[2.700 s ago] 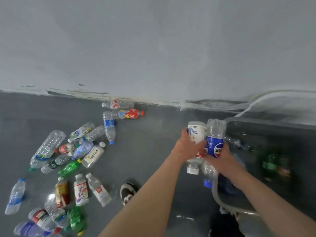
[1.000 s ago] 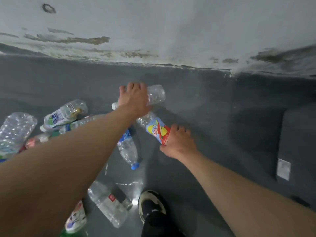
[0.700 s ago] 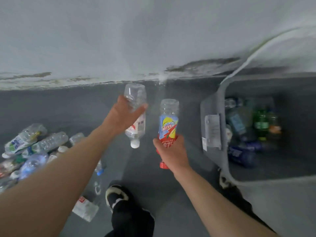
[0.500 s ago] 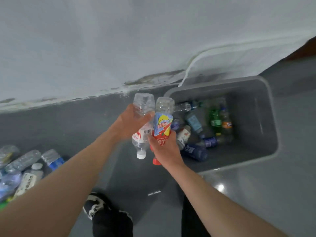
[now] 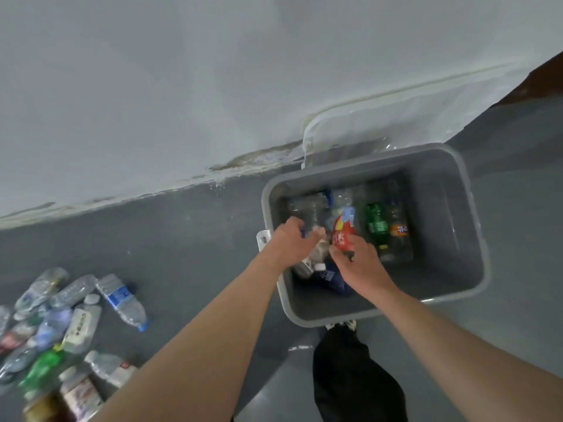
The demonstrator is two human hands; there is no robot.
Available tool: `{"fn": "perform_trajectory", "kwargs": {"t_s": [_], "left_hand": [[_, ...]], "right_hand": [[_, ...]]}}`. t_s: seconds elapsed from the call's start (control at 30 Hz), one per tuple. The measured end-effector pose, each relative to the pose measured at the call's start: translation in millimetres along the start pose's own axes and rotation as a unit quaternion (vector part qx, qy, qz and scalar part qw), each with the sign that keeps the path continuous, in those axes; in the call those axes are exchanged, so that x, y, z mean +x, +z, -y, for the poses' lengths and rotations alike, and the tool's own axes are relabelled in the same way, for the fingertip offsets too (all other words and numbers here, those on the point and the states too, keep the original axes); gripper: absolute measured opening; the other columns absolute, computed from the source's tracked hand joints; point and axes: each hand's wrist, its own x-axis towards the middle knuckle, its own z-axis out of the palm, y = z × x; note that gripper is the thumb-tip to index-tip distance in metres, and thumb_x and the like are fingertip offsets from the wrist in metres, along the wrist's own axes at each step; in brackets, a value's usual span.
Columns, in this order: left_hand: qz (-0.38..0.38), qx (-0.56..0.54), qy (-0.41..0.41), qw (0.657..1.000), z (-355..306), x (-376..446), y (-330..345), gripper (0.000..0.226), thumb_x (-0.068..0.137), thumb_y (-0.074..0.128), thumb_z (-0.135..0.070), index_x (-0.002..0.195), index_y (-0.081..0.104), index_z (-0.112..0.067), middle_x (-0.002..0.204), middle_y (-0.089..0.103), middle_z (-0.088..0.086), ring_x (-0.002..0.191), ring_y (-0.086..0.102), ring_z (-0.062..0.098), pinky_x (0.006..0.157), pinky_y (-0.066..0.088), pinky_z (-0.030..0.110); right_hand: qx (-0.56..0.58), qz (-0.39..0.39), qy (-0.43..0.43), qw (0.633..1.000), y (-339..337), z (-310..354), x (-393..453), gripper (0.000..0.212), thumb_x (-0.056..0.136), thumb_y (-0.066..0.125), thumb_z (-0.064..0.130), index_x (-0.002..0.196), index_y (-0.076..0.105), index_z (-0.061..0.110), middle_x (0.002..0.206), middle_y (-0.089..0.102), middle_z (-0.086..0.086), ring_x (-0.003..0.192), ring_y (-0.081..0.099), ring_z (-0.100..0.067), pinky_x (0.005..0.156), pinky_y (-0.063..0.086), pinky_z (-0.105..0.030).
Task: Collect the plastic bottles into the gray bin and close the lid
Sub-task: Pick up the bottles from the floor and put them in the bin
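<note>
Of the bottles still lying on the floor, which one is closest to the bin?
The clear bottle with the blue label and blue cap, at the right edge of the floor pile. The other bottles all lie farther left of it, away from the gray bin.

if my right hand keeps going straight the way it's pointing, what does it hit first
Most likely the red-labelled bottle that your right hand is already pinching, then the bottles heaped in the gray bin beyond it. How deep that heap lies is hard to judge from this view.

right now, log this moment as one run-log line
left hand: clear plastic bottle | right hand: red-label plastic bottle | both over open gray plastic bin | more bottles on floor | lid off
</note>
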Motion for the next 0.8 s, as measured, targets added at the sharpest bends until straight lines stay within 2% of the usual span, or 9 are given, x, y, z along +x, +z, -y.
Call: {"fn": "perform_trajectory", "kwargs": {"t_s": [0.07,0.17,0.27,0.3,0.37,0.47,0.6,0.73,0.8], "left_hand": [[-0.023,-0.013,-0.017,1.0,34,0,-11,0.037,0.093,0.057,-0.054,0.103,0.06,-0.019,0.095,0.071,0.005,0.096,0.07,0.029,0.089,0.053,0.031],[-0.031,-0.069,-0.09,0.993,104,-12,-34,0.038,0.094,0.051,-0.049,0.11,0.064,-0.018,0.105,0.072,0.006,0.086,0.071,0.028,0.086,0.061,0.04],[-0.061,-0.09,-0.141,0.984,179,-37,-68,0.025,0.1,0.049,-0.037,0.106,0.06,-0.015,0.088,0.066,0.006,0.073,0.066,0.025,0.069,0.056,0.028],[-0.076,-0.094,-0.15,0.981,203,-43,-78,0.025,0.101,0.049,-0.035,0.107,0.062,-0.015,0.088,0.068,0.007,0.076,0.068,0.027,0.07,0.053,0.028],[-0.11,-0.097,-0.178,0.973,260,-56,-105,0.03,0.099,0.05,-0.036,0.113,0.065,-0.014,0.103,0.073,0.01,0.094,0.072,0.029,0.08,0.053,0.03],[-0.165,-0.148,-0.228,0.948,368,-73,-146,0.034,0.095,0.051,-0.034,0.119,0.065,-0.013,0.115,0.071,0.013,0.106,0.069,0.031,0.092,0.054,0.034],[-0.222,-0.174,-0.312,0.907,504,-95,-177,0.05,0.093,0.054,-0.031,0.139,0.051,-0.012,0.141,0.049,0.015,0.128,0.052,0.035,0.11,0.043,0.043],[-0.205,-0.236,-0.423,0.85,661,-100,-149,0.08,0.085,0.057,-0.048,0.149,0.033,-0.005,0.147,0.041,0.023,0.133,0.047,0.043,0.111,0.042,0.052],[-0.182,-0.268,-0.437,0.839,721,-93,-118,0.101,0.069,0.056,-0.066,0.146,0.038,-0.003,0.142,0.052,0.023,0.124,0.057,0.042,0.104,0.05,0.052]], "right_hand": [[0.001,0.015,-0.024,1.0,26,13,-5,0.054,0.093,0.053,0.055,0.137,0.048,0.024,0.13,0.051,-0.003,0.116,0.057,-0.022,0.1,0.047,-0.042],[0.007,0.034,-0.076,0.996,79,41,-21,0.048,0.096,0.054,0.047,0.136,0.047,0.021,0.124,0.057,0.0,0.108,0.061,-0.016,0.093,0.049,-0.036],[-0.023,0.087,-0.114,0.989,146,69,-38,0.053,0.096,0.052,0.052,0.14,0.042,0.023,0.118,0.059,0.004,0.1,0.064,-0.009,0.09,0.054,-0.038],[-0.047,0.099,-0.121,0.987,165,78,-42,0.055,0.096,0.053,0.052,0.141,0.042,0.023,0.116,0.059,0.004,0.1,0.063,-0.01,0.092,0.053,-0.039],[-0.085,0.116,-0.146,0.979,216,95,-50,0.056,0.095,0.054,0.051,0.141,0.042,0.02,0.116,0.058,0.003,0.104,0.063,-0.013,0.094,0.05,-0.037],[-0.138,0.161,-0.154,0.965,316,126,-63,0.058,0.094,0.056,0.052,0.14,0.042,0.019,0.125,0.052,0.0,0.113,0.059,-0.016,0.096,0.048,-0.035],[-0.195,0.177,-0.187,0.946,448,161,-68,0.069,0.09,0.063,0.05,0.143,0.04,0.011,0.138,0.048,-0.012,0.127,0.051,-0.025,0.105,0.041,-0.038],[-0.3,0.162,-0.263,0.902,590,180,-55,0.068,0.087,0.066,0.043,0.138,0.043,0.004,0.136,0.044,-0.021,0.126,0.043,-0.036,0.102,0.037,-0.038],[-0.364,0.131,-0.332,0.86,647,181,-40,0.062,0.085,0.065,0.04,0.138,0.045,0.015,0.136,0.039,-0.021,0.12,0.044,-0.041,0.1,0.04,-0.042]]}}
